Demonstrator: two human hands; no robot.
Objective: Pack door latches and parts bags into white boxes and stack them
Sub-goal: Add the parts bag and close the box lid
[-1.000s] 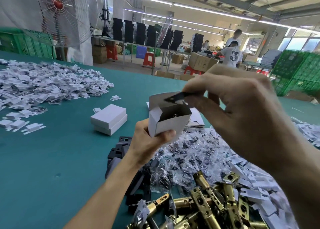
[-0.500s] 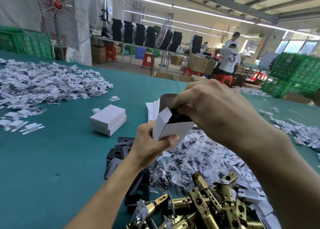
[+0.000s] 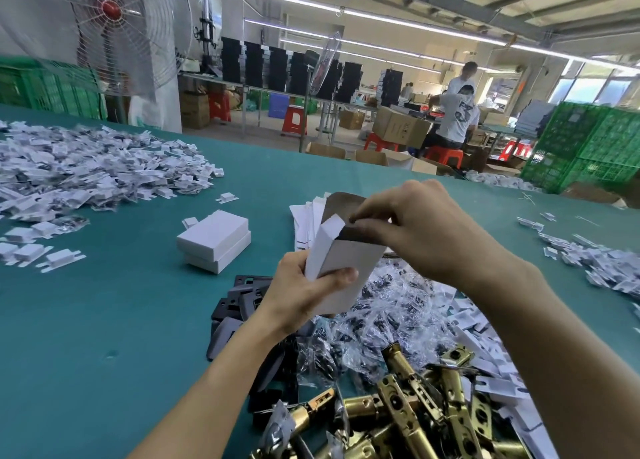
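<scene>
While the left hand (image 3: 304, 292) grips a white box (image 3: 346, 271) by its lower end, thumb across the front and fingers wrapped behind, the box hangs tilted in the air over the middle of the surface (image 3: 104, 320), open mouth up, top flap standing at the back. Right hand (image 3: 415, 230) at that mouth: fingers (image 3: 367, 221) bent and bunched, tips on the dark inner edge. Whether they pinch a part or only the flap, cannot tell from here. Below both hands, a heap of clear bags (image 3: 374, 320) with small dark parts inside. At the near edge, a tangle of brass latches (image 3: 408, 413), touching the bags. Left of the bags, dark plates (image 3: 242, 295) in a loose pile; the left forearm crosses in front of them. Just beyond the held box, flat white blanks (image 3: 308, 216) lie fanned. Further left, two shut boxes form a stack (image 3: 216, 242), the upper one slightly askew on the lower, well apart from the hands. Far left, a broad left drift (image 3: 86, 171) of white pieces; a thinner right drift (image 3: 595, 261) along the other side. Surface is teal-green. Past it: a caged fan (image 3: 114, 32) with a red hub, green crates (image 3: 588, 146) at right, red stools (image 3: 294, 120), cartons (image 3: 398, 127), and a person (image 3: 453, 115) in a white shirt seated, back turned.
</scene>
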